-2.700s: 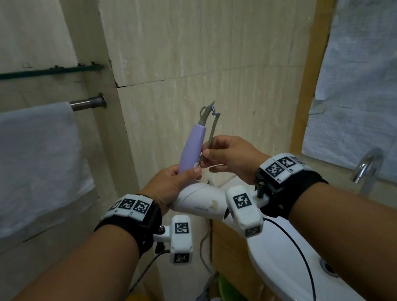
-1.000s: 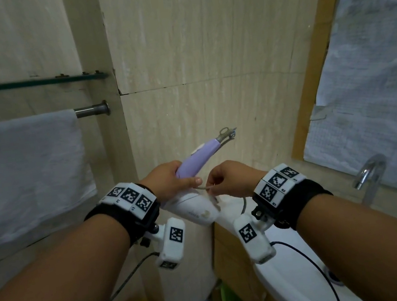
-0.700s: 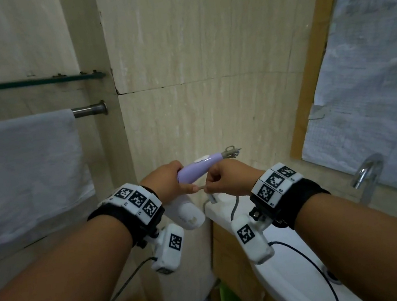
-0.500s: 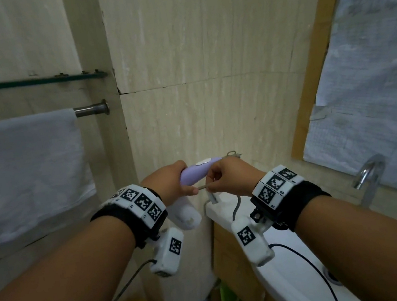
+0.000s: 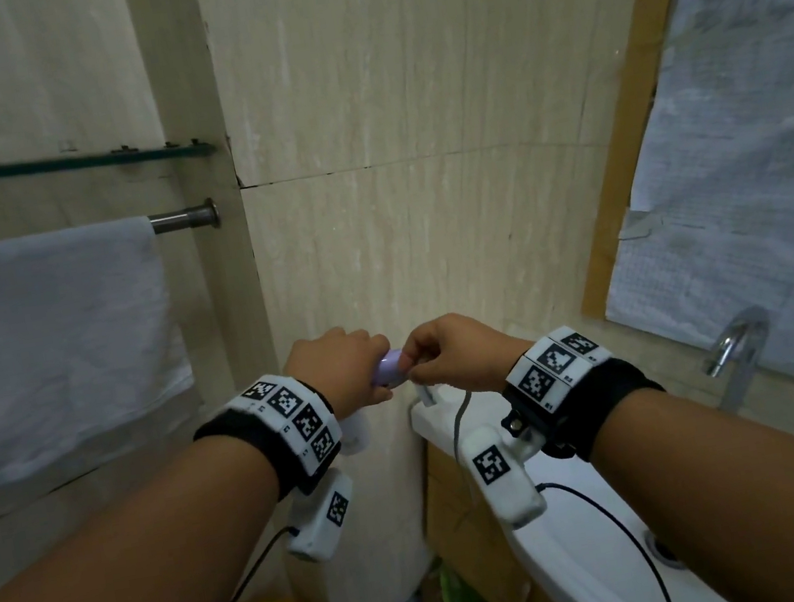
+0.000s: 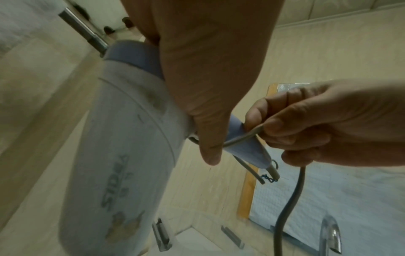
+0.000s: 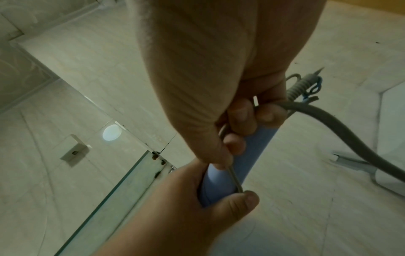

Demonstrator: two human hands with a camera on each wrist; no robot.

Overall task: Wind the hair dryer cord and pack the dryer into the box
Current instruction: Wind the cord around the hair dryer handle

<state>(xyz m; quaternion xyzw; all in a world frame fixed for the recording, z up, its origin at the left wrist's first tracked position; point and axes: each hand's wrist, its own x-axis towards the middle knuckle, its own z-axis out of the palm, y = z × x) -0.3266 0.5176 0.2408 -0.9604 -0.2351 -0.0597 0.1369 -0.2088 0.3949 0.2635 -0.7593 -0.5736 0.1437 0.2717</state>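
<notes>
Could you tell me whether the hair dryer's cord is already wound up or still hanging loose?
Mostly loose. The cord hangs free below the right hand, which pinches one stretch against the lilac handle gripped by the left hand.

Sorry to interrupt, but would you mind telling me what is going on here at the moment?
A person stands by a white washbasin, winding up a hair dryer. The left hand grips the lilac handle of the white hair dryer, thumb pinning the thin grey cord against it. The right hand pinches the cord beside the handle. No box is visible.
</notes>
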